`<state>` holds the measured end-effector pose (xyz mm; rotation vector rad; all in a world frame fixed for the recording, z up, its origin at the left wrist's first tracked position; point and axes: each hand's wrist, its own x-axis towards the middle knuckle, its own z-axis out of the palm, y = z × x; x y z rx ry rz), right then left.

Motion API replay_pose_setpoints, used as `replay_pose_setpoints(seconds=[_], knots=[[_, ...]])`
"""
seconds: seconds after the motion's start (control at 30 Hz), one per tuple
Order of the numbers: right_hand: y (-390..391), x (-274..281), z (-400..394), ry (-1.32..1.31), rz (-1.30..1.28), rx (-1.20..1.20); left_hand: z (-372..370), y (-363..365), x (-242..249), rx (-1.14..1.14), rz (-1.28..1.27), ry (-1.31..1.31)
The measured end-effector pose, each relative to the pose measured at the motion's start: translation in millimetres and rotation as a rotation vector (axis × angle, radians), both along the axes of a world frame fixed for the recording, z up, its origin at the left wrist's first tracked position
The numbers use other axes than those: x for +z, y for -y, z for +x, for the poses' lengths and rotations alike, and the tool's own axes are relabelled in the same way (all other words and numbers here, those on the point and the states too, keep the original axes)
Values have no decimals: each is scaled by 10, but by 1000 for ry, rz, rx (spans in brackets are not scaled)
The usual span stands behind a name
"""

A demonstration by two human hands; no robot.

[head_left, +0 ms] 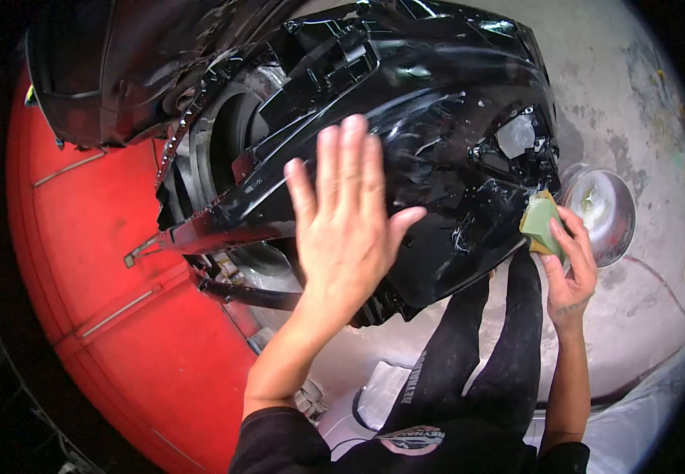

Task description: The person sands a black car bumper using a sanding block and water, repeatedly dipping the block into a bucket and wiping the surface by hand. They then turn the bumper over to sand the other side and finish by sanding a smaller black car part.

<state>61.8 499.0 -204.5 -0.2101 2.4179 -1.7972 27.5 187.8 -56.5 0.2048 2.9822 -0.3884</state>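
Observation:
A glossy black car bumper (437,158) lies in front of me, its surface wet with drops and whitish streaks. Over its middle my left hand (346,209) is spread flat, fingers apart, holding nothing. At the bumper's right end, my right hand (578,265) grips a green sanding block (542,217) between thumb and fingers. Yellowish sandpaper shows along the block's edges, and its far side is close to the bumper's edge. Just beyond that hand stands a metal bowl (621,209) with foamy, cloudy liquid inside.
Red panels (121,237) with long metal bars are on the left. Another large dark body part (113,71) fills the upper left. Under the bumper sits a round, tyre-like ring (228,142). My legs (508,332) stand close to the bumper, on a stained concrete floor (635,308).

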Motion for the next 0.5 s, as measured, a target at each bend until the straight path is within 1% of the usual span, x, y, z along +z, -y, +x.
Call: replay_pose_setpoints(seconds=[0.07, 0.13, 0.2, 0.37, 0.5], knots=[[11, 16, 4, -11, 4, 11, 164, 138, 142, 72, -20, -50], [32, 49, 3, -18, -38, 29, 242, 212, 293, 140, -100, -89], [53, 61, 8, -21, -44, 24, 271, 235, 337, 159, -126, -92], [82, 43, 70, -34, -63, 20, 56, 82, 93, 82, -56, -131], [81, 9, 83, -26, -93, 15, -188, -159, -158, -24, -14, -53]])
